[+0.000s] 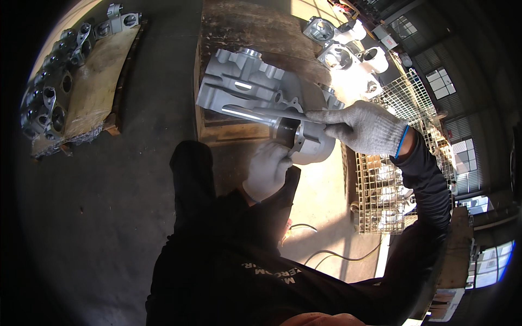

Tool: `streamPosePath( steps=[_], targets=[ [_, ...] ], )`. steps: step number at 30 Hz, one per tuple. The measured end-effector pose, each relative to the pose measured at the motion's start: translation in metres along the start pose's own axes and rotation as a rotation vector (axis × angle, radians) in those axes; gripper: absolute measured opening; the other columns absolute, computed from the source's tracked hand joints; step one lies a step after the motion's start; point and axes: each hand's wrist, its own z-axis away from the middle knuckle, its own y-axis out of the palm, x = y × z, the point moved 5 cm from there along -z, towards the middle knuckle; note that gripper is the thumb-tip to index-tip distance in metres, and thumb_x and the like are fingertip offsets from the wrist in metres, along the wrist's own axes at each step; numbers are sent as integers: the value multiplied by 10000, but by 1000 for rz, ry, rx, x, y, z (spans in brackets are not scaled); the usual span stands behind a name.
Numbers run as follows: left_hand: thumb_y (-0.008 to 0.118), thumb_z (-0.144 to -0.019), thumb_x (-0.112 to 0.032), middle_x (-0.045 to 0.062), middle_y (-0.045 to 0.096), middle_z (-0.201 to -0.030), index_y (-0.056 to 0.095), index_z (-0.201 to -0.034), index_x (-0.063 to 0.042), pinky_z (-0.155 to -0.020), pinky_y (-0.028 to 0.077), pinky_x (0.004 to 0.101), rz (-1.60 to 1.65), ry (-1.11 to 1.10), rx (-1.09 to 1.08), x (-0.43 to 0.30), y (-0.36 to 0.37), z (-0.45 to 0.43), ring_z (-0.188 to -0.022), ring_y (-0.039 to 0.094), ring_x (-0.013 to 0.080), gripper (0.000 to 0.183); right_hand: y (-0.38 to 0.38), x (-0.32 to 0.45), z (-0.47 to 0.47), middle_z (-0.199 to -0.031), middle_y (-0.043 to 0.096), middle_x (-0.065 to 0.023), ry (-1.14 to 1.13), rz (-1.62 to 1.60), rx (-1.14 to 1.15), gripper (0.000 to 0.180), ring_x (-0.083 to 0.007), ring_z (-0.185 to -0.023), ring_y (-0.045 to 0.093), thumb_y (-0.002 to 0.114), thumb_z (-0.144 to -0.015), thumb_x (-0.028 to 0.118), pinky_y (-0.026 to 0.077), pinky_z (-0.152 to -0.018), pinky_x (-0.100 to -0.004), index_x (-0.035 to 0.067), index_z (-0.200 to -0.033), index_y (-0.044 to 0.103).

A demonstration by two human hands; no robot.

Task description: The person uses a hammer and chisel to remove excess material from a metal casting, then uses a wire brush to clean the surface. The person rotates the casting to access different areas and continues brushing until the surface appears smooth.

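Observation:
A large grey cast metal housing [253,87], with round bores and ribs, rests on a worn wooden bench in front of me. My left hand [267,171], in a pale knit glove, grips the near rim of its open bore. My right hand [363,124], gloved with a blue cuff edge, is above the housing's right end. It holds a slim grey tool [281,114], which looks like a flat file, with the index finger stretched along it. The tool lies across the housing near the bore. Its grip end is hidden in my hand.
More metal castings [336,55] stand in bright sun at the bench's far right. A wire mesh cage [377,195] with parts inside is on the right. At left, several castings [53,106] sit on a covered pallet [96,85]. A cable [346,257] runs over the floor.

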Motion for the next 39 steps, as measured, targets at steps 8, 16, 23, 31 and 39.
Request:
streamPosePath(
  steps=[8,16,23,31,39],
  targets=[
    [654,-897,-124,142,667,-964,642,-1007,-57,-887,489,461,2,24,4,-1,3,-1,-966,641,374,130,-1,9,11,-969,802,-81,85,165,16,399,-200,-674,731,685,-1011,191,603,-703,-357,306,-1392,699],
    [668,-895,-101,145,668,-961,635,-1011,-51,-851,497,476,-13,-22,-59,-6,2,-4,-951,633,381,130,2,17,20,-880,782,-93,-8,208,-70,448,-204,-674,722,729,-972,171,605,-682,-358,292,-1401,693],
    [668,-895,-84,160,671,-962,633,-1000,-47,-853,504,483,-41,26,1,-2,4,-2,-928,640,398,117,4,-20,23,-1033,791,-56,-94,-166,131,417,-109,-766,677,637,-1072,234,582,-744,-298,226,-1489,620],
    [650,-902,-86,163,660,-961,622,-1014,-44,-874,501,488,-69,35,-40,-3,-4,-2,-943,638,411,123,-19,-10,30,-1095,802,-77,115,-251,334,425,-80,-586,607,637,-1074,330,560,-620,-275,231,-1487,622],
    [658,-907,-95,174,677,-1008,646,-992,-42,-864,508,474,-84,72,-24,4,-1,4,-981,651,404,101,-32,-9,5,-573,546,19,274,-339,514,540,-68,-381,480,567,-1099,426,436,-327,-228,147,-1558,510]
  ],
)
